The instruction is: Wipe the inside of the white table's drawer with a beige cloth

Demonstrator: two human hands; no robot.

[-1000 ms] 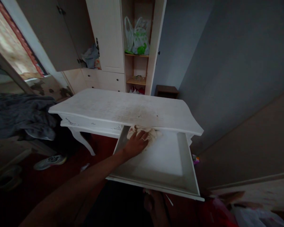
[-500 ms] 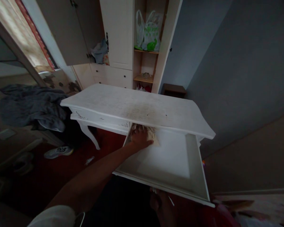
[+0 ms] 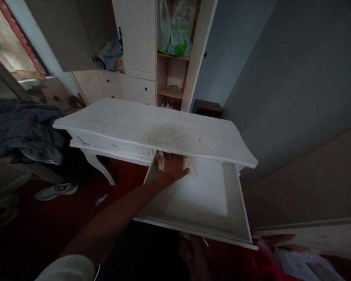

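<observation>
My left hand (image 3: 174, 167) reaches into the pulled-out drawer (image 3: 232, 195), close to its back left corner under the tabletop. Beneath my palm and fingers is a crumpled cream cloth (image 3: 190, 170), pressed against the drawer bottom. The drawer bottom shows a bright white area and greyish, dirty-looking borders. Below the drawer's front edge, in shadow, my right hand (image 3: 190, 250) is closed; what its fingers hold is hidden. A thin white strip (image 3: 205, 242) shows beside it.
The white desk (image 3: 119, 117) has a dark smudge on its top. Behind stands a white wardrobe (image 3: 139, 43) with plastic bags (image 3: 179, 33) on a shelf. Grey clothing (image 3: 26, 128) hangs at left; a shoe (image 3: 56, 191) lies on the red floor. Bags (image 3: 304, 265) lie at lower right.
My left hand and the cloth have shifted slightly to the right within the drawer. The whole view has turned a little, so the furniture sits further left. My right hand stays below the drawer front.
</observation>
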